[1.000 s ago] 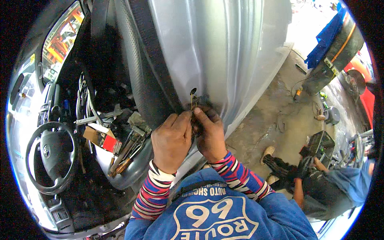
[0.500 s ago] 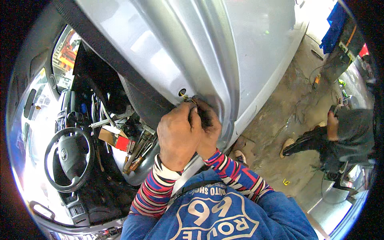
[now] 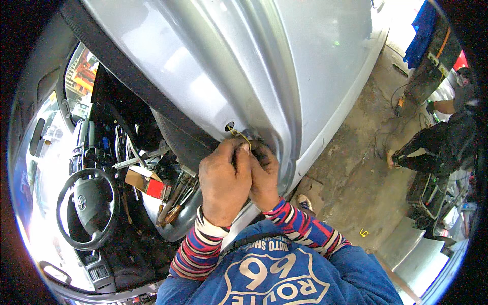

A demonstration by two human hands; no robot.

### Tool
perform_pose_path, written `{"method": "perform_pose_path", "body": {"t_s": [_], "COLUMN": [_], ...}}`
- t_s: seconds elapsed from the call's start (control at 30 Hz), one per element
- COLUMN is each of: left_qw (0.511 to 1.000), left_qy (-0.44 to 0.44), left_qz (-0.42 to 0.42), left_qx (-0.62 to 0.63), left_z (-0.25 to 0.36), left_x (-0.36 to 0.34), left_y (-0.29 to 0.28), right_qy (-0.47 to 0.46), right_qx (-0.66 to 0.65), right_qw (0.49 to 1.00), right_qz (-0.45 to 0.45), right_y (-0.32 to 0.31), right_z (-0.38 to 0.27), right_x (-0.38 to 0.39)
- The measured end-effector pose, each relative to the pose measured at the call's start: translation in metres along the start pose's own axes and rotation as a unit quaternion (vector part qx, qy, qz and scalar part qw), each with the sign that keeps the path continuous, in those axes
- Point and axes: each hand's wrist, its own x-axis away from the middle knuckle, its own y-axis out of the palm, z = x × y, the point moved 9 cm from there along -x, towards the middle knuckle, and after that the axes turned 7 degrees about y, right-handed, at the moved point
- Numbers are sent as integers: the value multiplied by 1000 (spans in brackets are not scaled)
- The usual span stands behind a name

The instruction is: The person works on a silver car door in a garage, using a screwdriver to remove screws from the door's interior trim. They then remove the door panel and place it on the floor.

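Thin yellow wires [image 3: 238, 134] come out of a round hole [image 3: 230, 126] in the silver car body panel [image 3: 223, 66]. They curve down to my fingers, a short way below the hole. My left hand [image 3: 223, 178] is closed, its thumb and fingertips pinching the wire end. Pressed against it on the right is my right hand [image 3: 264, 175], its fingers curled in and darkened with grime. Whatever sits between the right fingertips is hidden by the two hands.
Left of me are a steering wheel [image 3: 87, 208], a red and brown box [image 3: 155, 188] and several hand tools [image 3: 178, 206] on a seat. A person in dark clothes [image 3: 432, 142] is at the right, past the concrete floor [image 3: 351, 178]. Metal sheets [image 3: 406, 249] lie lower right.
My hands have drawn slightly down from the hole, and more of the yellow wire shows. The person at the right has shifted farther back.
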Motion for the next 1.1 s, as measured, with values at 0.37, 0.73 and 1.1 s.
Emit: {"method": "perform_pose_path", "body": {"t_s": [0.37,0.73,1.1], "left_qw": [972,523,370], "left_qy": [-82,-402,-369], "left_qz": [-28,-17,30], "left_qx": [219,751,852], "left_z": [-14,-14,-3], "left_x": [16,38,22], "left_y": [14,38,32], "right_qy": [159,-147,-300], "right_qx": [-42,181,423], "right_qw": [986,966,855], "right_qz": [39,109,-24], "right_y": [2,-6,28], "right_z": [-11,-56,-83], "right_x": [15,20,10]}}
